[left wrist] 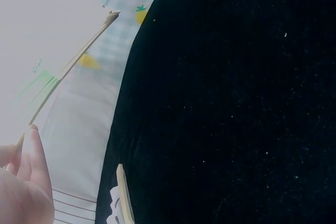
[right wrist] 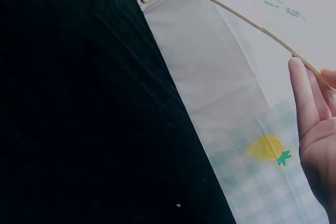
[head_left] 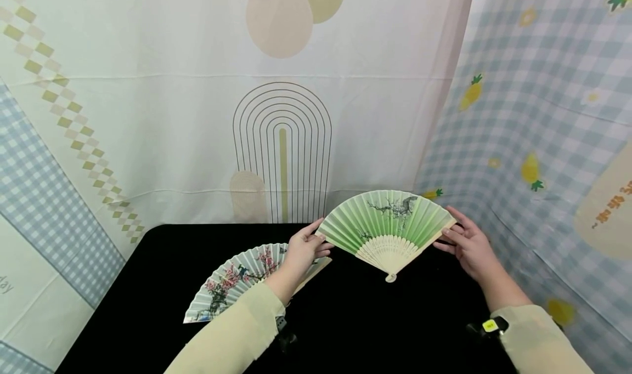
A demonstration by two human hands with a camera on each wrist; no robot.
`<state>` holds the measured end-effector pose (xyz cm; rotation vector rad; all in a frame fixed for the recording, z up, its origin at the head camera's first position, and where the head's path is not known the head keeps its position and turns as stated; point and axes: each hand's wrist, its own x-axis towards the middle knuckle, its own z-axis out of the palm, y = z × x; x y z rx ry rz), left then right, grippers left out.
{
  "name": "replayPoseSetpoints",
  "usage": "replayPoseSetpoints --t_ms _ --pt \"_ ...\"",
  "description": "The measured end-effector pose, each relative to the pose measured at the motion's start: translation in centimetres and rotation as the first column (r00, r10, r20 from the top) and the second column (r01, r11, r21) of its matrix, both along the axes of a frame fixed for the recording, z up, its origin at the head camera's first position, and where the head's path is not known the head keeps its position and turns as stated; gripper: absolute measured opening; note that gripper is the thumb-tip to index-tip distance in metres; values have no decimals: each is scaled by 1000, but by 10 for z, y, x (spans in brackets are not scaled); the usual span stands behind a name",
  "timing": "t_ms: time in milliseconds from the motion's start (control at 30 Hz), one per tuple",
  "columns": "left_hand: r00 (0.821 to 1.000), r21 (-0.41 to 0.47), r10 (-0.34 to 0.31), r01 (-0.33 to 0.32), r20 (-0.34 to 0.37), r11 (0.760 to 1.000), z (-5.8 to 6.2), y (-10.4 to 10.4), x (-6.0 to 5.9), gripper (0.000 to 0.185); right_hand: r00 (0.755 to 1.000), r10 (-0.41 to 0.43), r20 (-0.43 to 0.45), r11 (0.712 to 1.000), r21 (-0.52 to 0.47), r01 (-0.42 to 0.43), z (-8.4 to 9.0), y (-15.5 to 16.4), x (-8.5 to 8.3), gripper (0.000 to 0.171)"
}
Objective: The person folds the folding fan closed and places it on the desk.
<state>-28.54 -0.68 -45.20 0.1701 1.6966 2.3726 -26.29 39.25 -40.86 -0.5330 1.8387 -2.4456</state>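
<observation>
A green folding fan (head_left: 390, 220), spread wide with a dark branch design, is held up between both hands in the head view. My left hand (head_left: 302, 253) pinches its left edge between thumb and fingers. At the opposite edge my right hand (head_left: 469, 248) grips the outer rib. The fan's pale pivot end points down toward me. Below and behind my left forearm lies a second spread folding fan (head_left: 222, 283), pale with pink blossoms, partly hidden by that hand and sleeve. In the right wrist view, the fingers (right wrist: 302, 93) lie along the green fan's edge.
Both fans are over a black-covered table (head_left: 385, 330). A pale curtain (head_left: 173, 143) with arch patterns hangs behind its far edge. On the right, a blue checked cloth (head_left: 533, 116) with pineapples hangs close to my right hand.
</observation>
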Motion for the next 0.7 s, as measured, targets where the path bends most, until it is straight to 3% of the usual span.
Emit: replayPoseSetpoints --t_ms 300,700 --pt "1000 15 12 -12 24 1000 -1 1 0 51 999 -35 28 999 -23 36 2 -5 -1 67" --pt "999 -15 44 -44 -14 999 0 3 2 50 997 -19 75 993 -111 27 2 -9 -2 69"
